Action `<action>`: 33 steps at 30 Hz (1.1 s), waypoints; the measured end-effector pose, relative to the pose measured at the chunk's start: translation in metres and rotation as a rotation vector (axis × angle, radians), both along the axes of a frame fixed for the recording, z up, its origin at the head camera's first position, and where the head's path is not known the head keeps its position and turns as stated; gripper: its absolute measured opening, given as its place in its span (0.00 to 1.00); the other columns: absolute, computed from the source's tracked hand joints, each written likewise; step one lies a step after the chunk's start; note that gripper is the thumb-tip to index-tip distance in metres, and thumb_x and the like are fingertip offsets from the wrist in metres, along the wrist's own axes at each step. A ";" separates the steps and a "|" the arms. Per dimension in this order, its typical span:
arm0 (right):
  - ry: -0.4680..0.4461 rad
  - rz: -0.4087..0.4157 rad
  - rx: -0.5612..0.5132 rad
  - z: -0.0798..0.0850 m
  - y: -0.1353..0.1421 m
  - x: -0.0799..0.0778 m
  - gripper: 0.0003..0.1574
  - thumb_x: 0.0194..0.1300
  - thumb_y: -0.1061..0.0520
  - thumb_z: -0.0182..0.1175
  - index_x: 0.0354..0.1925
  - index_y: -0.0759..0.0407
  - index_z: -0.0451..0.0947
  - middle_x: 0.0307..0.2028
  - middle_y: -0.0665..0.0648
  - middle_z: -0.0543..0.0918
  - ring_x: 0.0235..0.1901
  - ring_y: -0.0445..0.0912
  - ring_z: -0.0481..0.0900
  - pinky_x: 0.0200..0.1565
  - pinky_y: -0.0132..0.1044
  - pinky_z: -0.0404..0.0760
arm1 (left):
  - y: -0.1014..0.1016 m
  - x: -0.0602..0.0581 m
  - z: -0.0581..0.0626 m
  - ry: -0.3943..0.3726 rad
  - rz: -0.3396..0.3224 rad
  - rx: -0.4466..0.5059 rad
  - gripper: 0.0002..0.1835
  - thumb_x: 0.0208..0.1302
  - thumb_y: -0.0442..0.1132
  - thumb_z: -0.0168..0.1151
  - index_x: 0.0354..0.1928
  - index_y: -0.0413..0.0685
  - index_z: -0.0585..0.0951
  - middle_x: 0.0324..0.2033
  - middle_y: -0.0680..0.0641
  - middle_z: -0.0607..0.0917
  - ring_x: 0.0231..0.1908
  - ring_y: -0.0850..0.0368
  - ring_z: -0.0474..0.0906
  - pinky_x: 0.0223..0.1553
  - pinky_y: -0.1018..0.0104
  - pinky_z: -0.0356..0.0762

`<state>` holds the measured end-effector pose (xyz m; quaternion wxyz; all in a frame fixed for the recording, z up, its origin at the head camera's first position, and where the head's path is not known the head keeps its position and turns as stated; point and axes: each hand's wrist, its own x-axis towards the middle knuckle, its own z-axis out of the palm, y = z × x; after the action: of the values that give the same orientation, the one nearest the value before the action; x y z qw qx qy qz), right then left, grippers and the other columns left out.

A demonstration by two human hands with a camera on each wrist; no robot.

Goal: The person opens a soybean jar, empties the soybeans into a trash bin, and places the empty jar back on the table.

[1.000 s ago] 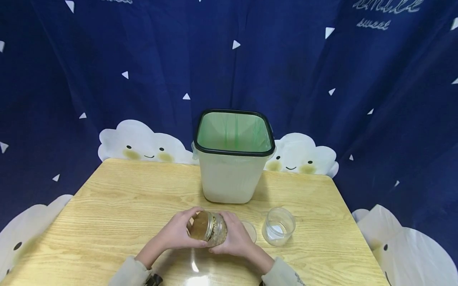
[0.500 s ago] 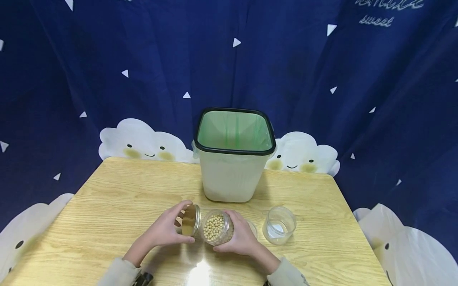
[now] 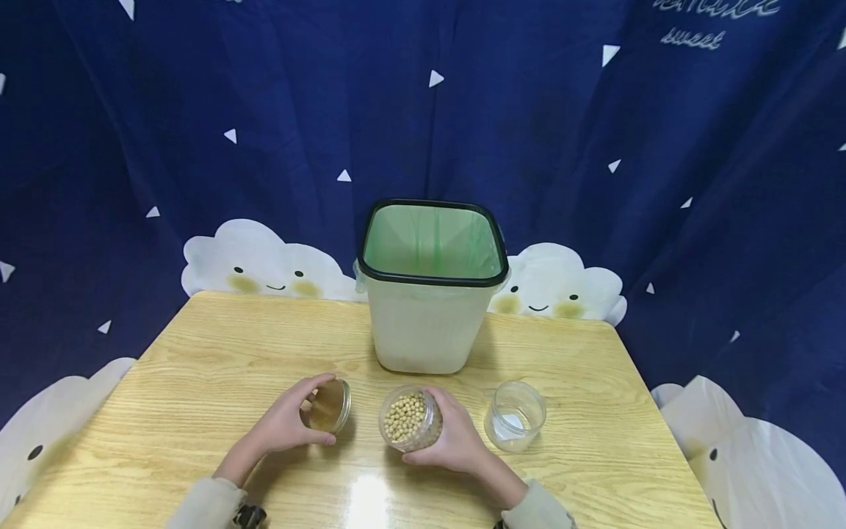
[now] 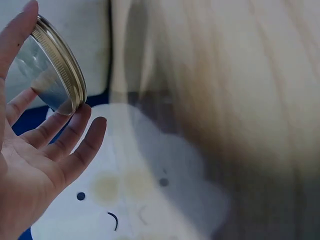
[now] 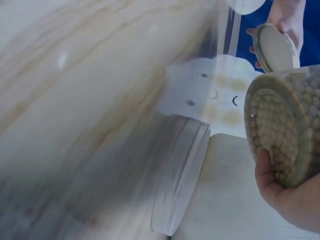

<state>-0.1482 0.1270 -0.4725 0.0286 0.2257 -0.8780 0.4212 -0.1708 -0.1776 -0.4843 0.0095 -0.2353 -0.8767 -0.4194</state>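
My left hand (image 3: pixel 284 422) holds a shiny gold metal jar lid (image 3: pixel 328 408) by its edge, thumb on one side and fingertips on the other. In the left wrist view the gold rim of the lid (image 4: pixel 62 65) catches the light and its smooth face turns toward the palm. My right hand (image 3: pixel 456 437) grips a clear jar (image 3: pixel 432 428) round its side. Pale round dried beans (image 3: pixel 405 417) fill the uncapped jar, whose mouth tilts up and leftward. From the right wrist, the thumb (image 5: pixel 267 177) presses near the jar's base. A gap separates lid and jar.
An empty clear jar (image 3: pixel 515 417) stands right of my right hand. A white bin (image 3: pixel 423 330) with black rim and green liner stands at the table's back. A flat clear round piece (image 5: pixel 182 175) lies on the table (image 3: pixel 264 345), visible in the right wrist view.
The gold lid has come off the jar and moved left with my left hand. My right hand has shifted slightly right with the jar, its beans now exposed.
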 end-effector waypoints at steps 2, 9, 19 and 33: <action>-0.006 0.001 -0.005 0.000 0.002 0.000 0.62 0.27 0.44 0.77 0.61 0.60 0.61 0.55 0.57 0.71 0.51 0.54 0.71 0.49 0.54 0.71 | -0.004 -0.001 -0.004 0.009 0.007 -0.021 0.51 0.32 0.49 0.78 0.62 0.43 0.65 0.54 0.44 0.73 0.45 0.48 0.70 0.40 0.54 0.73; -0.012 0.004 -0.010 0.000 0.005 0.000 0.62 0.27 0.45 0.78 0.61 0.58 0.61 0.54 0.56 0.71 0.51 0.55 0.70 0.49 0.56 0.69 | -0.014 -0.005 -0.017 -0.003 0.028 -0.099 0.50 0.34 0.53 0.76 0.62 0.41 0.66 0.53 0.42 0.73 0.50 0.44 0.69 0.48 0.47 0.69; -0.014 -0.018 -0.025 0.000 0.007 0.000 0.61 0.26 0.45 0.78 0.60 0.57 0.62 0.53 0.55 0.71 0.51 0.52 0.71 0.50 0.53 0.70 | -0.018 -0.007 -0.021 0.010 0.115 -0.236 0.52 0.31 0.57 0.76 0.61 0.42 0.68 0.45 0.40 0.76 0.44 0.43 0.73 0.44 0.45 0.72; -0.027 -0.036 -0.087 0.002 0.018 0.002 0.63 0.26 0.46 0.78 0.60 0.63 0.62 0.51 0.58 0.74 0.48 0.53 0.73 0.48 0.52 0.72 | -0.012 -0.004 -0.008 0.044 0.169 -0.309 0.50 0.40 0.63 0.68 0.63 0.41 0.66 0.50 0.37 0.75 0.46 0.39 0.73 0.41 0.43 0.72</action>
<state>-0.1467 0.1449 -0.4706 0.0342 0.2026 -0.8632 0.4612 -0.1748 -0.1895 -0.4926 0.0277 -0.1686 -0.9470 -0.2720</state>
